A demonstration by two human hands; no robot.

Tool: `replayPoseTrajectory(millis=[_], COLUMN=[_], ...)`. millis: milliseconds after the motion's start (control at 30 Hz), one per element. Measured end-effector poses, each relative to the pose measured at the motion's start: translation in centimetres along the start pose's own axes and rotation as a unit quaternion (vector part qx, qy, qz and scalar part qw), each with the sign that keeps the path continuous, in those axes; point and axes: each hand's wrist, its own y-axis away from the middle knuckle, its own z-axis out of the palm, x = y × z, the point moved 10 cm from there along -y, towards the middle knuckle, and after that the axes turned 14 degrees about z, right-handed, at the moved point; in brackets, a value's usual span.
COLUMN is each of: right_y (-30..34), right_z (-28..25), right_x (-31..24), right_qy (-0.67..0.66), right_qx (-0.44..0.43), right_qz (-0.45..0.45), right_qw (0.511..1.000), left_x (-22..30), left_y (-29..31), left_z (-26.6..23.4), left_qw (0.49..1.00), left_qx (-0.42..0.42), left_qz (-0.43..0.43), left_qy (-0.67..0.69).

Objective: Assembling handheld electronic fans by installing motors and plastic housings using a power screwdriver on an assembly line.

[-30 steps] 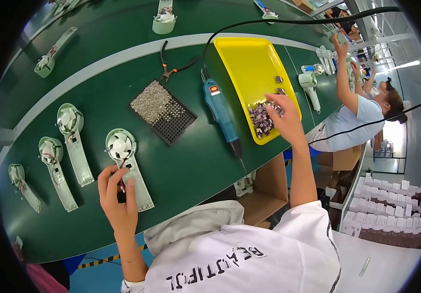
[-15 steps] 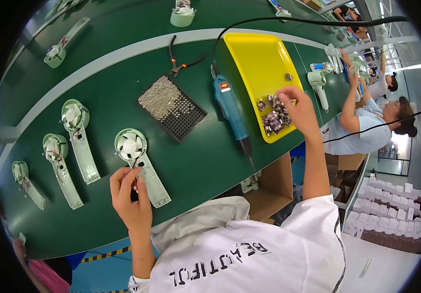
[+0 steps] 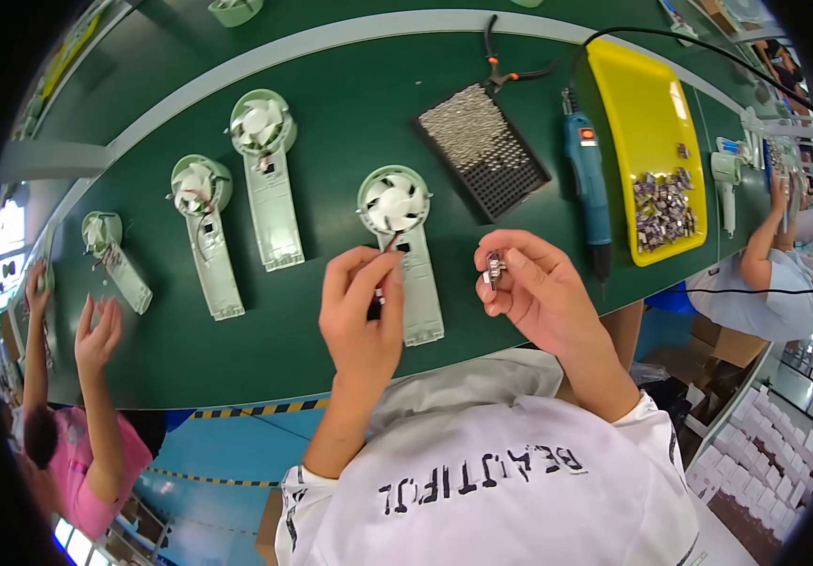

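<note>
A pale green handheld fan half-shell (image 3: 405, 247) with a white rotor lies on the green belt just ahead of me. My left hand (image 3: 361, 316) rests over its handle, fingers pinched on the thin red and black wires of the fan. My right hand (image 3: 531, 292) hovers to the right of the shell, thumb and fingers closed on a small metallic motor part (image 3: 494, 269). More such small parts lie heaped in the yellow tray (image 3: 647, 104) at the right.
Three more green fan shells (image 3: 266, 179) (image 3: 205, 231) (image 3: 116, 257) lie to the left. A black tray of screws (image 3: 482, 149), a blue electric screwdriver (image 3: 589, 184) and pliers (image 3: 506, 66) sit ahead. Other workers sit at the left (image 3: 95, 415) and right (image 3: 784, 274).
My right hand left the yellow tray and came back toward me carrying a small part. The view tilted down, so the fan shell and my left hand now sit nearer the middle.
</note>
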Motion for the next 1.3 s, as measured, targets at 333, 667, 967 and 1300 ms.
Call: replayPoseTrajectory(millis=[333,667,967,1300], right_y=[-2.5,-0.6,1.2,-2.7], right_z=[-0.6,0.5,3.9,7.4], right_x=[3.2,2.4,-4.3,-3.3], right_qy=[-0.369,-0.296,0.458,0.639], right_qx=[-0.046,-0.009,0.127,0.143], right_qz=[0.016,-0.019,-0.337,-0.28], right_qw=[0.928,0.955,0.813,0.702], left_x=[-0.2,-0.6,-0.6,-1.2], left_y=[0.1,0.1,-0.2,0.0], left_z=[-0.4,-0.5,-0.7,-0.7], left_qw=[1.0,1.0,0.999,0.998], left_qx=[0.0,0.017,0.029,0.053], left_qz=[0.005,-0.01,-0.027,-0.033], left_qy=[-0.003,0.014,0.007,0.028])
